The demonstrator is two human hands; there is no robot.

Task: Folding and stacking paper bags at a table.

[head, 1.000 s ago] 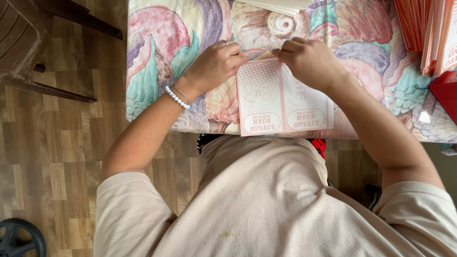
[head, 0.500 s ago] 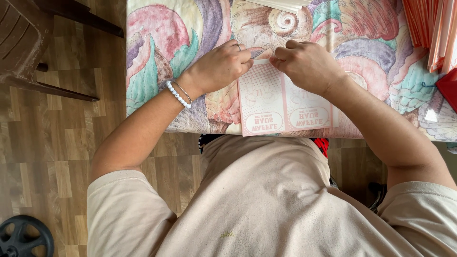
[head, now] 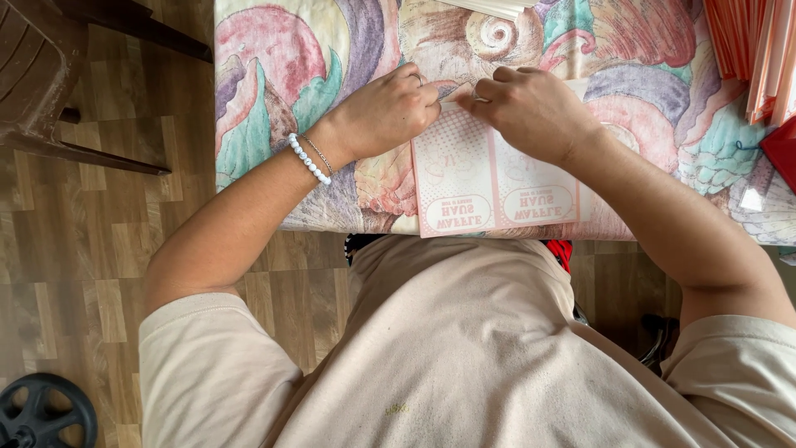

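A flat pink-and-white printed cardboard sheet (head: 489, 187) lies at the near edge of a table covered with a pastel shell-patterned cloth (head: 274, 108). My left hand (head: 388, 112), with a white bead bracelet on the wrist, pinches the sheet's far edge from the left. My right hand (head: 531, 108) grips the same far edge from the right, fingers curled over it. The two hands nearly touch at the middle of that edge.
A stack of orange-pink sheets (head: 750, 46) stands at the table's far right, with a red object (head: 781, 149) below it. White sheets (head: 493, 7) lie at the far edge. A brown plastic chair (head: 46, 75) stands left on the wood floor; a black wheel (head: 37, 415) lies bottom left.
Both hands have drawn closer together at the sheet's far edge. The sheet itself has stayed flat in the same spot on the table.
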